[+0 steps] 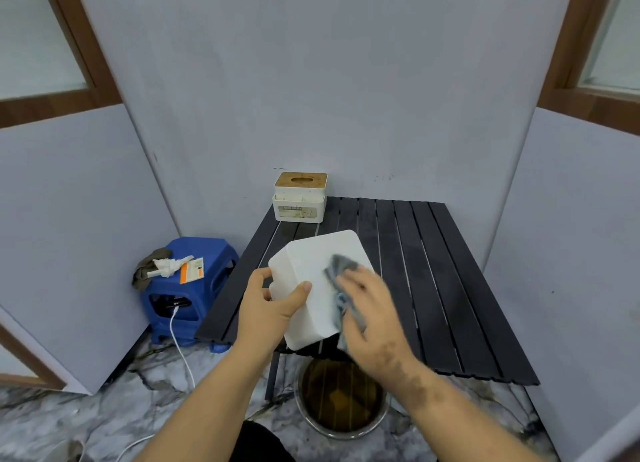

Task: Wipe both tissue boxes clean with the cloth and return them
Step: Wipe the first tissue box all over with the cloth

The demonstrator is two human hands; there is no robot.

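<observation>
A plain white tissue box (311,271) is lifted above the near left of the black slatted table (433,271), its broad flat face turned up toward me. My left hand (270,302) grips its left edge, thumb across the face. Over the box's right side, my right hand (370,309) presses a grey cloth (341,267) against that face. A second tissue box (300,198), white with a wooden slotted lid and brown stains on its front, stands at the table's far left corner against the wall.
A metal bowl of brown water (341,399) sits on the marble floor below the table's near edge. A blue plastic stool (194,281) to the left carries rags and a packet; a white cable (180,351) trails from it. Grey wall panels close in on three sides.
</observation>
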